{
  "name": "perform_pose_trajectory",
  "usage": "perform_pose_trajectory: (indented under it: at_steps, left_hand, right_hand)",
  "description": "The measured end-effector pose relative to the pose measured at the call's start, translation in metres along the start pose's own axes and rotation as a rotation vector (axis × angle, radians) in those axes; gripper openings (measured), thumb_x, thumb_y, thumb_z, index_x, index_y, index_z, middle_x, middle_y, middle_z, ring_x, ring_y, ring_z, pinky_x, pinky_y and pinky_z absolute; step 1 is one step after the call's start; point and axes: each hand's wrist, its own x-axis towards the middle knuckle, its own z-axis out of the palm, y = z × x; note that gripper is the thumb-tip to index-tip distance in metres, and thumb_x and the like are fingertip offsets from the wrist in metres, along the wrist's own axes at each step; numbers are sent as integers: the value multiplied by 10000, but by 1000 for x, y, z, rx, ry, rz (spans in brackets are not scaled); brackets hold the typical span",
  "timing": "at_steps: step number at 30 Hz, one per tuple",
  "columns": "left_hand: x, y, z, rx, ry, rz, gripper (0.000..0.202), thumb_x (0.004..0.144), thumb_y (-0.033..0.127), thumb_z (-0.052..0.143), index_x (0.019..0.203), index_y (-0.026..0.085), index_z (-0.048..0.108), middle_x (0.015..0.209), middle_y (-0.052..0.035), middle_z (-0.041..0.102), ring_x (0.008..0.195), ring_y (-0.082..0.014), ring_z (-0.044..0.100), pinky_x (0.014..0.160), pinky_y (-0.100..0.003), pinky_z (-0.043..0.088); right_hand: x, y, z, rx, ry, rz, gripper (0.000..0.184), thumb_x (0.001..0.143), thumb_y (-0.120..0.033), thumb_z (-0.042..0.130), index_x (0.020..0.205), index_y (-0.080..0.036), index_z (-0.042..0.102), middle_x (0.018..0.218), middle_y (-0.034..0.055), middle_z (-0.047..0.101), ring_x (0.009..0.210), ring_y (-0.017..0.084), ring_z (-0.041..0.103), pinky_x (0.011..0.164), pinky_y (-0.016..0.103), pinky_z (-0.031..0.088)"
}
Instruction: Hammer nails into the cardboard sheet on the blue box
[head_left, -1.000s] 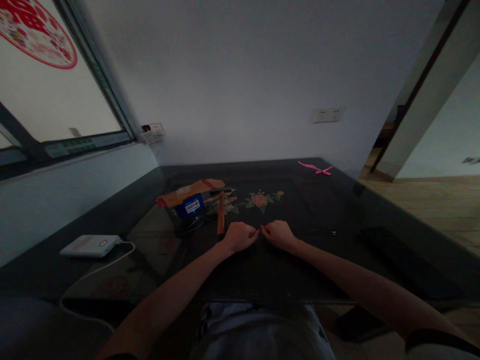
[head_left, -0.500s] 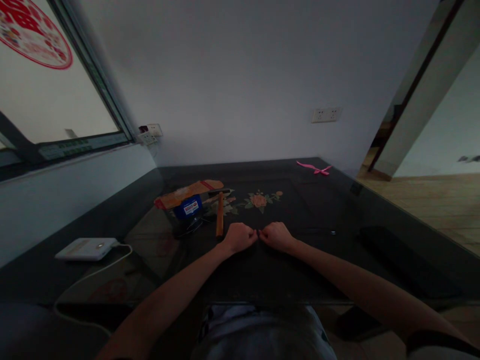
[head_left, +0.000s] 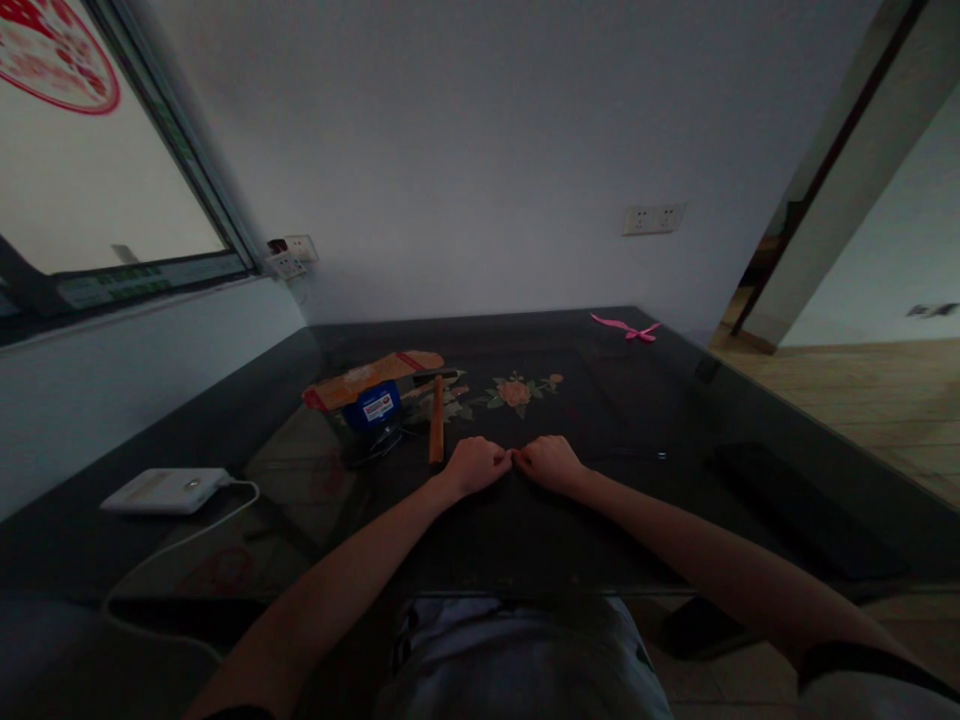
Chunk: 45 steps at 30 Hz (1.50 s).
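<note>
My left hand [head_left: 477, 466] and my right hand [head_left: 550, 463] rest side by side on the dark table, both curled closed. Their thumb sides meet in the middle. Whatever the fingers may hold is hidden. Just left of my left hand lies a tool with a wooden handle [head_left: 437, 420] and a dark crosswise head, which looks like a hammer. Beyond it, a blue package [head_left: 373, 407] with a white label sits against a crumpled orange-brown wrapper [head_left: 375, 375]. Dark thin loops, perhaps wire, lie in front of the package.
A white power bank [head_left: 166, 491] with a white cable lies at the left. Far right on the table [head_left: 600, 545] is a pink ribbon-like thing [head_left: 637, 334]. A long black object [head_left: 802, 510] lies to the right. A tiny shiny piece [head_left: 661, 455] lies beyond my right forearm.
My hands have drawn slightly closer, so the small gap between them has closed. The whole view has shifted a little; the things on the table stay put.
</note>
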Motion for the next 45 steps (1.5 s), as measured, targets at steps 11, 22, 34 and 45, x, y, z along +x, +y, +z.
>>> perform_pose_trajectory:
  at_steps: [11, 22, 34, 45]
  left_hand:
    - [-1, -2, -3, -128, 86, 113, 164, 793, 225, 459, 886, 196, 590, 782, -22, 616, 702, -148, 559, 622, -226, 394]
    - [5, -17, 5, -67, -1, 96, 279, 741, 80, 379, 575, 181, 579, 607, -9, 577, 600, -134, 509, 572, -230, 336]
    - [4, -12, 7, 77, 29, 134, 248, 787, 127, 410, 625, 176, 591, 671, -53, 635, 627, -172, 538, 600, -271, 333]
    - [6, -4, 4, 135, -81, 353, 192, 806, 118, 448, 693, 162, 597, 763, -32, 646, 740, -149, 564, 698, -273, 366]
  right_hand:
    - [-1, 2, -3, 41, 112, -51, 215, 876, -179, 394, 1024, -176, 550, 998, 91, 619, 964, 197, 520, 718, 254, 380]
    - [0, 11, 3, 66, 42, -116, 220, 822, -124, 441, 798, -190, 649, 852, 47, 662, 776, 161, 582, 616, 233, 350]
    - [-1, 5, -2, 54, -18, -53, 225, 821, -157, 461, 834, -212, 679, 874, 59, 697, 783, 196, 625, 632, 252, 383]
    - [-4, 4, -5, 68, -43, -5, 242, 807, -148, 443, 809, -214, 676, 840, 49, 694, 766, 185, 619, 612, 248, 373]
